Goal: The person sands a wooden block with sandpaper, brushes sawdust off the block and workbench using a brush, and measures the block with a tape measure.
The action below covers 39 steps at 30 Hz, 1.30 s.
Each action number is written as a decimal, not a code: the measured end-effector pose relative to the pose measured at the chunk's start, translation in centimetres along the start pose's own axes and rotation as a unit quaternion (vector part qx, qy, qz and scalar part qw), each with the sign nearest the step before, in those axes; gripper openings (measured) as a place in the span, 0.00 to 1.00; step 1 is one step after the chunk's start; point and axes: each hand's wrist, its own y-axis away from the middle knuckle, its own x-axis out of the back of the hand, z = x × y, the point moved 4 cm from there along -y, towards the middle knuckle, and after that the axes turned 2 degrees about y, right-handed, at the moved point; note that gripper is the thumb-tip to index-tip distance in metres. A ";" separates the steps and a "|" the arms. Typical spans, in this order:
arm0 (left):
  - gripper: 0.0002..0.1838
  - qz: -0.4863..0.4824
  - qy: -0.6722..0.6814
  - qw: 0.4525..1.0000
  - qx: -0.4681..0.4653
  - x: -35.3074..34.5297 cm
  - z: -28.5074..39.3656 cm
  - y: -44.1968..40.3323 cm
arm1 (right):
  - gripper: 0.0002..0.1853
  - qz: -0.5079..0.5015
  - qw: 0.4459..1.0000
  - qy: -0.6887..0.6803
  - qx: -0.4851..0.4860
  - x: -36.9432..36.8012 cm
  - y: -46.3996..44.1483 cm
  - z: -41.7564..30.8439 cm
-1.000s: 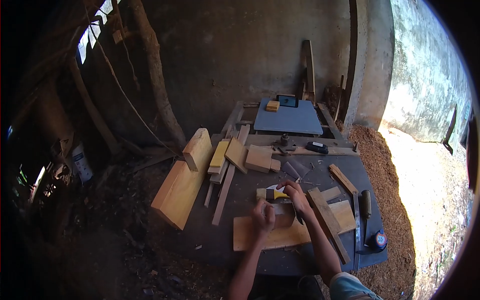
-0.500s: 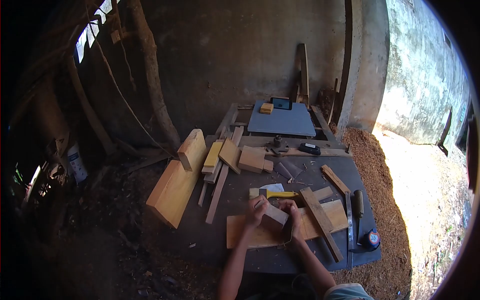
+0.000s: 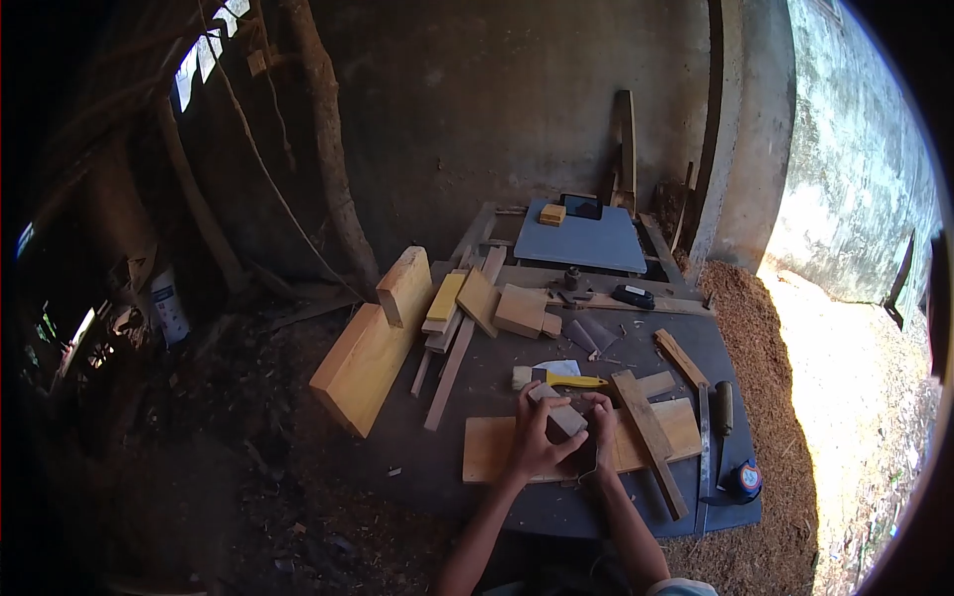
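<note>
My left hand (image 3: 538, 437) holds a small block with a grey, sandpaper-like face (image 3: 559, 410), fingers over its top and thumb at its lower end. Beside the block's right end is my right hand (image 3: 602, 429), its fingers curled; whether they grip the block or a dark flap next to it is hidden. Below both hands a flat wooden board (image 3: 489, 449) lies on the dark table (image 3: 417, 477). Just beyond them rests a paintbrush with a yellow handle (image 3: 576, 380), over a piece of white paper (image 3: 564, 368).
A narrow wood strip (image 3: 651, 442) crosses the board's right part. Further right lie a metal ruler (image 3: 705, 457), a dark-handled tool (image 3: 724, 407) and a tape measure (image 3: 745, 479). Wood blocks (image 3: 520, 310) and a large plank (image 3: 363, 372) stand left. Behind is a grey panel (image 3: 581, 243).
The block has turned so its grey face shows upward. My left fingers have spread around it, and my right hand has shifted off its end. The whole view has moved slightly.
</note>
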 end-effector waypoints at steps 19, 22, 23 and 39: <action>0.28 0.108 0.043 0.991 -0.068 -1.1 -1.0 0.0 | 0.51 -0.398 0.910 0.112 0.024 0.8 0.3 -2.8; 0.28 0.111 0.044 0.990 -0.070 -1.3 -1.2 0.1 | 0.52 -0.389 0.915 0.111 -0.016 0.3 0.6 -2.9; 0.28 0.108 0.043 0.991 -0.071 -1.2 -1.1 0.0 | 0.52 -0.384 0.917 0.105 -0.022 0.3 0.6 -2.6; 0.42 0.082 0.144 0.986 -0.025 -1.5 -2.2 0.1 | 0.52 -0.269 0.955 -0.087 -0.094 0.0 -0.1 0.3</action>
